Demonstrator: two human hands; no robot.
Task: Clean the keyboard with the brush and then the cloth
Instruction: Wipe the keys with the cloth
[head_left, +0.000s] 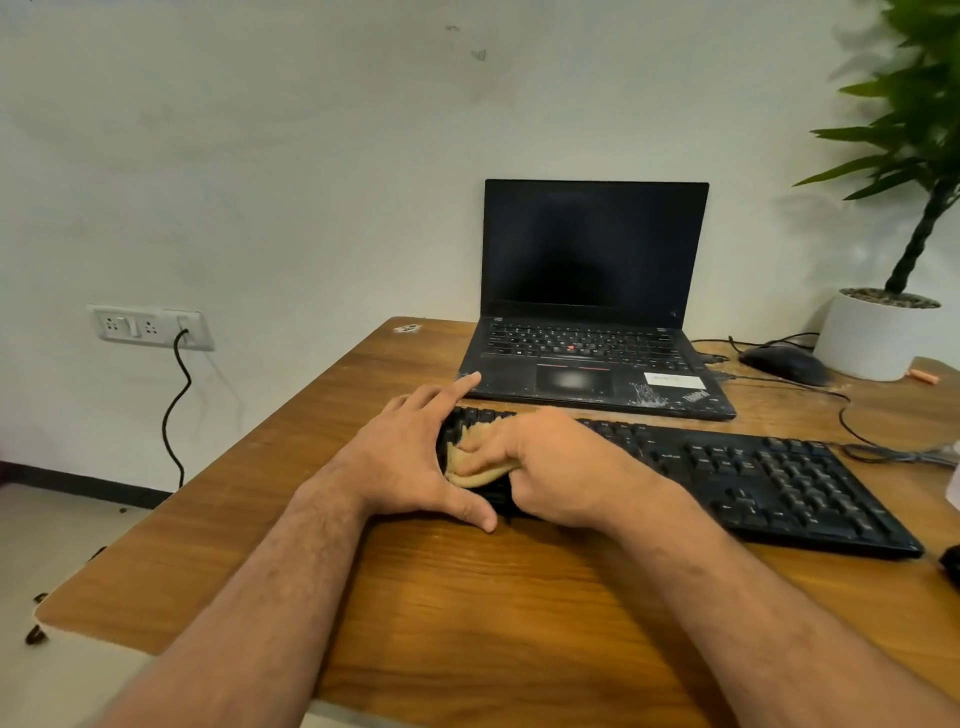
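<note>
Here the keyboard (727, 478), black and full-size, lies slantwise on the wooden desk (493, 597) just in front of the laptop (592, 301). Cloth step in hand. Right hand (556, 462), fingers closed on the tan cloth (475, 470), presses it onto the left-end keys. Left hand (410, 457), fingers spread open, braces that end. Next, likely: wipe rightward along the rows. No brush visible. Mouse (784, 364) and potted plant (878, 338) well off right.

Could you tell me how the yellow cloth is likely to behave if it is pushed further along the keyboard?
The cloth is bunched under the right hand, so it is probably soft and floppy. It will likely fold rather than slide flat. It may snag on the raised keys of the keyboard, which the left hand seems to steady.
</note>
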